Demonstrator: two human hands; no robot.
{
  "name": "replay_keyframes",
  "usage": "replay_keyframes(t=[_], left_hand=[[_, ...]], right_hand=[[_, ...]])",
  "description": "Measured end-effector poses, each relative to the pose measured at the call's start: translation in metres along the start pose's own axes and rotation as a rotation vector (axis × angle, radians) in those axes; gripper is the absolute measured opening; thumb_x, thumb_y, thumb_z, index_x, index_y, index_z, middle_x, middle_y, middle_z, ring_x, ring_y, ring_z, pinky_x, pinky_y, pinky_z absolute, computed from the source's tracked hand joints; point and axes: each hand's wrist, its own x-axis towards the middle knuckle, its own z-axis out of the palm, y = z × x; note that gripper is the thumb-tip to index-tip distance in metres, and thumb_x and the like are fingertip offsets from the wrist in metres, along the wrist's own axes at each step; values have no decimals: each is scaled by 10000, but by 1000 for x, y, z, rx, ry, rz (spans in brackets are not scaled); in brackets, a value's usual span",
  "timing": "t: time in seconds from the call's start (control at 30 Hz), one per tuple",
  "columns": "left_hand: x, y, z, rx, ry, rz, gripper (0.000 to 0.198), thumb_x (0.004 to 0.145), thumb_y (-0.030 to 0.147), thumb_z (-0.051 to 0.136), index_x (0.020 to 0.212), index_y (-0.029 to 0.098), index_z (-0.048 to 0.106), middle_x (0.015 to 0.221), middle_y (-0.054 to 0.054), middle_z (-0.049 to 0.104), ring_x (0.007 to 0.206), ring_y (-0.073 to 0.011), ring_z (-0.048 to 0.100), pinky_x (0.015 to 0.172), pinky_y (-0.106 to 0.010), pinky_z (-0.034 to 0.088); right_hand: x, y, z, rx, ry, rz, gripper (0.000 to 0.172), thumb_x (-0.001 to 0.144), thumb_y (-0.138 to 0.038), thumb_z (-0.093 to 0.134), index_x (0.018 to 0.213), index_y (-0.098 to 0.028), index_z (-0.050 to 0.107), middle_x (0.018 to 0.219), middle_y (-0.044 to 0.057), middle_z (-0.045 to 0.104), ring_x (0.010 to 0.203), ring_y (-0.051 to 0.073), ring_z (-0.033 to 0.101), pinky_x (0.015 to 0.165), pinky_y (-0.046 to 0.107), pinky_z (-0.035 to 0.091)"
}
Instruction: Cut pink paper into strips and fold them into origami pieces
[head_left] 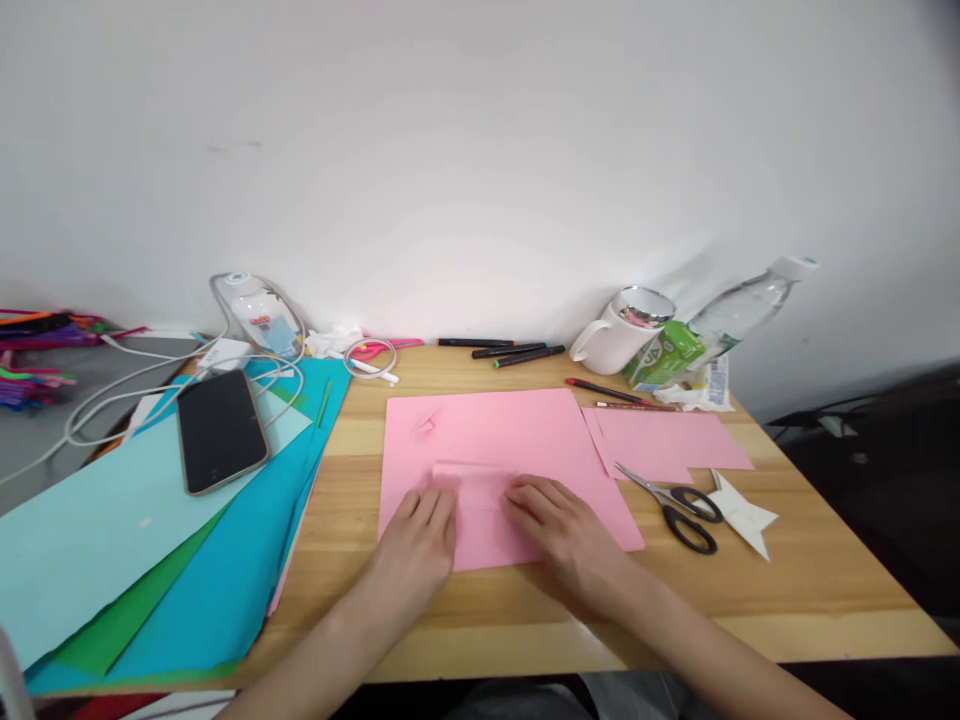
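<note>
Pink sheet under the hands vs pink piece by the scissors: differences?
The pink sheet is larger; the pink piece is smaller. The left hand and right hand rest on the sheet; no hand touches the piece, whose edge the scissors overlap. Both lie flat on the table.

Counter [750, 590]: pale wood, smooth, with visible grain and a low sheen. Pink sheet [525, 425] and the folded pink piece [480, 500] lying on it — matt paper, lightly creased; the blue and green sheets [90, 540] are likewise matt paper. Phone [220, 430]: glossy dark glass face. Scissors [671, 503] — bright metal blades, black plastic handles. Mug [611, 340]: glossy white. Bottle [739, 310]: clear, shiny plastic.
</note>
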Motion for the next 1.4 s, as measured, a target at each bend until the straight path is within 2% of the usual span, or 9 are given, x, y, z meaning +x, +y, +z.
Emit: replay_keyframes(t=[0.07,0.13,0.23,0.33,0.6,0.9,1.07,1.17,1.4], left_hand=[[-2,9,2,31,4,-30,393,715,-11,401,1044,10,615,985,-181,623,879,-254,567,779,-395,455],[-2,16,4,51,48,-54,415,697,-14,392,1046,-12,617,1029,-214,617,980,-288,553,803,-407,456],[-1,19,8,14,40,-73,370,702,12,391,947,24,668,1020,-199,634,1026,-302,556,826,-412,462],[0,18,10,-21,44,-99,372,724,39,379,968,38,660,1064,-195,629,1099,-308,531,901,-447,432],[0,15,9,-53,63,-75,369,715,98,421,988,-9,646,1108,-226,613,1143,-349,502,967,-481,395],[4,9,18,-162,45,-84,465,703,65,360,1101,-8,589,1246,-223,533,1257,-270,389,1037,-429,321],[14,-2,6,-252,-4,-68,369,702,69,434,1002,8,640,1146,-213,611,1186,-252,481,1013,-352,363],[21,-6,1,-296,-70,-120,377,742,36,412,1068,47,602,1155,-183,614,1129,-230,533,939,-345,444],[31,5,-1,-41,-79,-159,428,727,32,480,1149,50,552,1093,-184,611,1049,-254,554,840,-348,510]], right_hand=[[4,-7,3,-22,32,70,238,841,-55,400,966,-99,598,921,142,609,965,267,552,825,439,508],[10,-13,9,-30,75,103,275,852,-36,358,978,-97,594,999,166,599,1116,290,491,874,447,493],[18,-19,21,5,100,68,394,864,-27,308,1229,-56,455,1307,200,448,1332,278,237,985,450,424],[22,-22,34,29,75,35,480,884,-63,305,1364,-59,282,1425,187,301,1361,256,138,1040,479,350],[20,-20,50,-27,14,41,466,910,-157,363,1361,-53,309,1432,187,265,1348,285,146,1050,494,321],[24,-23,44,-20,35,54,455,910,-139,342,1354,-41,318,1403,189,317,1346,259,169,1043,486,338],[26,-23,42,-17,-2,71,480,899,-178,389,1347,-18,325,1395,193,339,1335,264,222,1046,457,347],[26,-22,40,-7,1,84,527,880,-224,454,1350,-24,323,1398,182,344,1336,256,229,1056,439,340],[15,-15,30,-74,-44,123,572,887,-311,443,1372,-56,278,1407,150,338,1319,278,275,1052,515,301]])
